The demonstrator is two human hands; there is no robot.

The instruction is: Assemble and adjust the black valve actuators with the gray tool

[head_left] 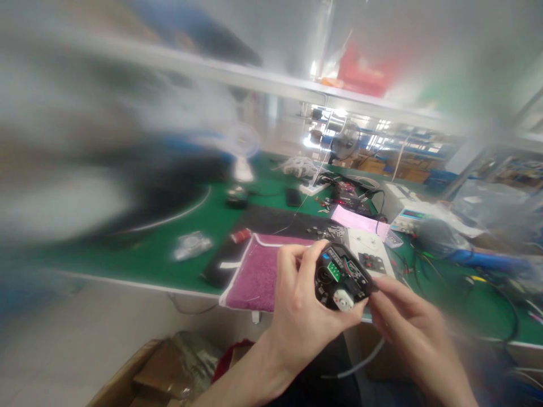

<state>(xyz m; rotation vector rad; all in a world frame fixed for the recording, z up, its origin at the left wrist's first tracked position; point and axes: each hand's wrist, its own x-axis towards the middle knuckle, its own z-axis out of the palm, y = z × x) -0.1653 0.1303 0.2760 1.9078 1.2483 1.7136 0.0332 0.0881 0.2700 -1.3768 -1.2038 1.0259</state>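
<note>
My left hand (303, 308) is closed round a round black electronic assembly (341, 277) with a green circuit board, coloured wires and a small white motor on its face. Thumb and fingers wrap its left side and hold it above the table's front edge. My right hand (407, 322) comes in from the right, its fingertips pinching the assembly's right edge. A grey cable (360, 364) hangs down below the two hands.
A green workbench (178, 265) carries a purple towel (258, 277), a black mat, a pink sheet (358, 221), a white fan (242, 150), small screws, tools and a meter (413, 215). A cardboard box (139, 376) stands on the floor below. The left side is blurred by motion.
</note>
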